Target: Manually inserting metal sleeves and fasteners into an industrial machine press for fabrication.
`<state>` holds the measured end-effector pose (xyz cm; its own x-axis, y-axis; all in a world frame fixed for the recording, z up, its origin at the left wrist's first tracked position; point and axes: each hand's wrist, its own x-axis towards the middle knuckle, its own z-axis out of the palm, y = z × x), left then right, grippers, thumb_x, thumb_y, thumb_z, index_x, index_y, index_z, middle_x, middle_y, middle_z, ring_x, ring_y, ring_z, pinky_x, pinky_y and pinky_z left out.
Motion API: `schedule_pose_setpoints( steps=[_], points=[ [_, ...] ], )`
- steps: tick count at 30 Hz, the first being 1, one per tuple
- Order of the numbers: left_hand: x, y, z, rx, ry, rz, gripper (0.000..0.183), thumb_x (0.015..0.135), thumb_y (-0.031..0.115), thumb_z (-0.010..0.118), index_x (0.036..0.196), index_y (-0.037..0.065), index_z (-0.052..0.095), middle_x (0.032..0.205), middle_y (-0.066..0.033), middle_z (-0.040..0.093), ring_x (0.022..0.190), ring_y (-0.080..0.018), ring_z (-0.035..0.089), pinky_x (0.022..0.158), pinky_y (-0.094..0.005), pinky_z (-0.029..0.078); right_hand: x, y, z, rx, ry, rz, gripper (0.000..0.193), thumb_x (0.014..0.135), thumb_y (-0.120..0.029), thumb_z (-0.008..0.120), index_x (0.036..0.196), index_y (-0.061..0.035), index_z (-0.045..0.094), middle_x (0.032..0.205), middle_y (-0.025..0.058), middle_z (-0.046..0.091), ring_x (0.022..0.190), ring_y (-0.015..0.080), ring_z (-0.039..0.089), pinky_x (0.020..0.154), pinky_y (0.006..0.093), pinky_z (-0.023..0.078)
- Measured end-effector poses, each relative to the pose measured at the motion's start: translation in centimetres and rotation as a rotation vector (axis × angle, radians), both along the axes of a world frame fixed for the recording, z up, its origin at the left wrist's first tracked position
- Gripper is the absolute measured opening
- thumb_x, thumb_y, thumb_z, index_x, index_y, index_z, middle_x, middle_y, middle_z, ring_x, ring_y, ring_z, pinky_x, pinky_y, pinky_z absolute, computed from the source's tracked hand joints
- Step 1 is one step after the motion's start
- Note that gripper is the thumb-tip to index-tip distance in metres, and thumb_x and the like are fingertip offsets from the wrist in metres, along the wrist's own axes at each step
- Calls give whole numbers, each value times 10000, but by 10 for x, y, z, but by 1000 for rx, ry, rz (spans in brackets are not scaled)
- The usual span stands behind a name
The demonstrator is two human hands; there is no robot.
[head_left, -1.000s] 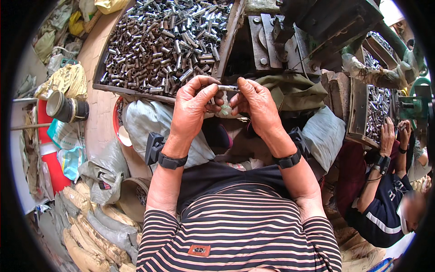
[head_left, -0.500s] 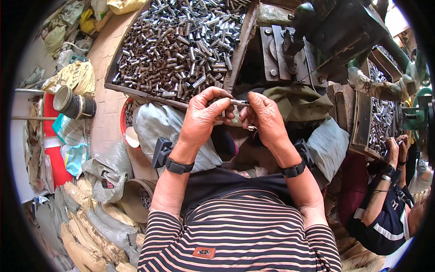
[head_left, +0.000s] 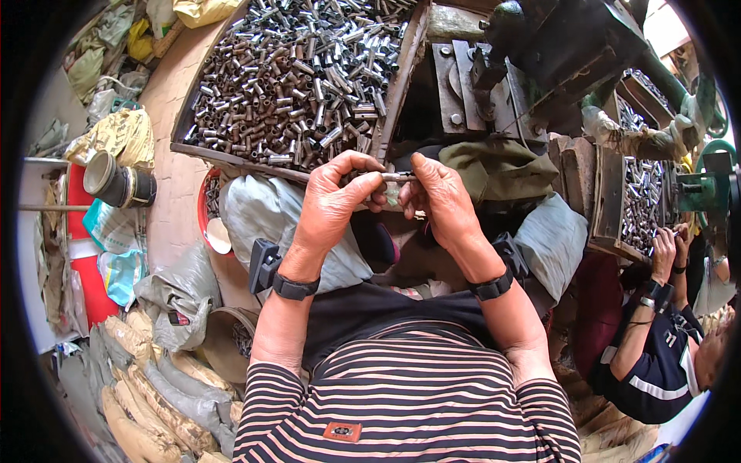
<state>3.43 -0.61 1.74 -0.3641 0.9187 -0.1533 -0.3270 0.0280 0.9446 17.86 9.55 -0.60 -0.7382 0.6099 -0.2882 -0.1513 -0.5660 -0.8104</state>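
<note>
In front of my chest, my left hand (head_left: 337,194) pinches one end of a slim metal piece (head_left: 394,177) between thumb and fingers. It lies nearly level, and its right end meets the thumb and fingertips of my right hand (head_left: 444,197), which are also closed on it. Fingers cover both ends, so its exact shape cannot be made out. Just beyond the hands, a large tray (head_left: 231,160) is heaped with short metal tubes (head_left: 297,85), some shiny, some brownish.
A dark press-like machine (head_left: 482,85) stands at the far right of the tray. Cloth-covered knees (head_left: 552,235) lie below the hands. On the right, a co-worker's hands (head_left: 668,251) are beside another box of tubes (head_left: 641,193). Sacks (head_left: 147,401) fill the lower left, near a bucket (head_left: 224,339).
Both hands have turned slightly, and less of the metal piece's thicker dark right end shows by the right thumb. The whole view has shifted a little. The co-worker's hands have moved too.
</note>
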Motion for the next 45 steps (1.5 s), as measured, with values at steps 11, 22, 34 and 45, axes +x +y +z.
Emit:
schedule_pose_setpoints(
  steps=[11,22,34,45],
  points=[
    [13,-1,0,-70,36,112,98,889,84,590,973,35,601,781,-20,619,649,-85,601,558,-220,521,3,-13,-7,158,-81,-96,364,934,-377,560,746,-67,532,598,0,556,470,57,507,434,199,386],
    [12,1,-7,-132,8,152,105,880,93,600,967,33,605,775,-20,620,627,-89,607,537,-217,516,2,-16,-17,343,-100,-163,350,923,-348,590,717,-80,500,584,-20,529,470,32,475,425,184,361],
    [9,8,-4,-129,-67,30,96,880,107,612,945,37,606,779,-14,619,657,-91,611,563,-222,519,5,-6,-5,330,-98,-35,321,942,-320,564,733,-80,519,596,-11,543,487,39,477,436,188,359],
    [24,12,2,-112,-24,46,133,893,119,604,991,29,601,791,-27,614,667,-107,610,583,-229,516,17,-3,-3,391,-186,-51,376,927,-325,582,701,-32,516,542,4,490,517,53,457,452,255,379]
  ],
)
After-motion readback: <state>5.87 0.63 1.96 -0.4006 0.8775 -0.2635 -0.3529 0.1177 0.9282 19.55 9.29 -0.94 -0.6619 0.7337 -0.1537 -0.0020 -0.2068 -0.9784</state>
